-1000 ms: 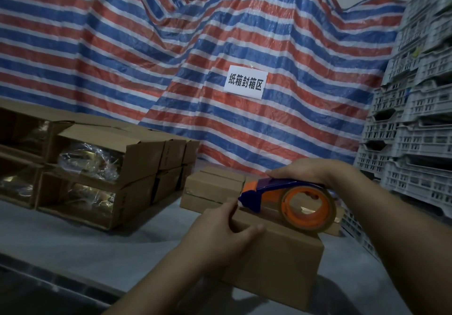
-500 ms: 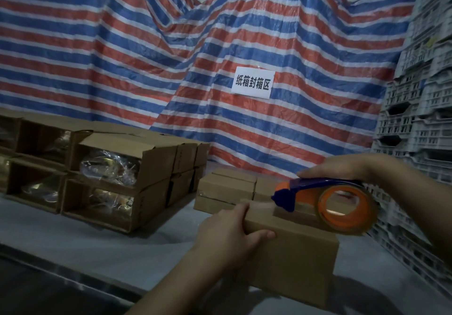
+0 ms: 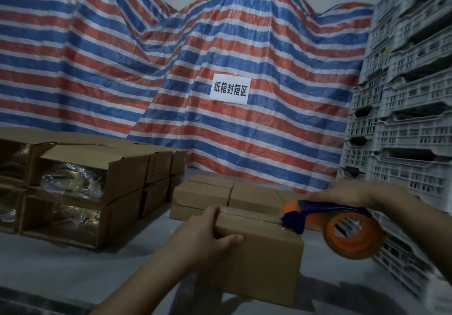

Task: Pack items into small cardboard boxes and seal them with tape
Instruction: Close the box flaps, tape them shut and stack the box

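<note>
The small cardboard box point(image 3: 254, 251) stands on the grey tabletop point(image 3: 73, 265) near its front edge, flaps closed, with the left hand point(image 3: 208, 239) gripping its left end: fingers curled over the top edge, thumb pressed against the near face. The right hand point(image 3: 347, 193) is wrapped over the handle of the tape dispenser point(image 3: 325, 221), whose blue nose rests at the box's top right corner while the orange roll hangs past the end. The box looks stiff and light, so it would probably slide under the tape's pull unless pinned; the corners and edges are the firm places to hold, since the top panels likely give under pressure. Clear tape is slippery and clingy, best steered by the handle. Sealed boxes point(image 3: 203, 192) sit just behind; open boxes point(image 3: 80, 192) with plastic-wrapped goods are stacked toward the left edge.
</note>
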